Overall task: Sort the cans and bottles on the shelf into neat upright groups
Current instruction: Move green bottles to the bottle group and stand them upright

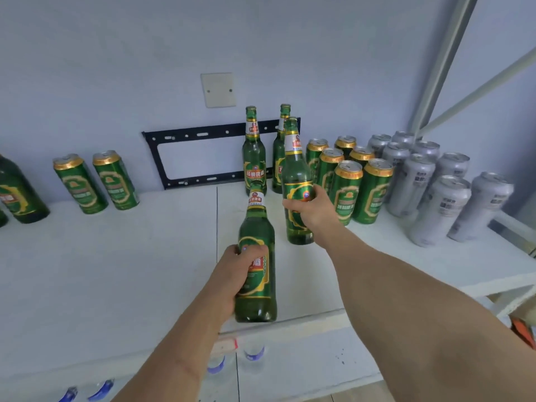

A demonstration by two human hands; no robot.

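Green glass bottles are filling both hands: the left hand (232,274) is gripping one bottle (256,256) near the white shelf (116,271) front, the right hand (309,208) another (295,181) just before the two standing bottles (254,158). Both should be lowered upright, bases flat, beside that pair, left of the gold-topped green cans (348,181).

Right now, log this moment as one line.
left hand: grips green bottle | right hand: grips second green bottle | both upright, near bottle group
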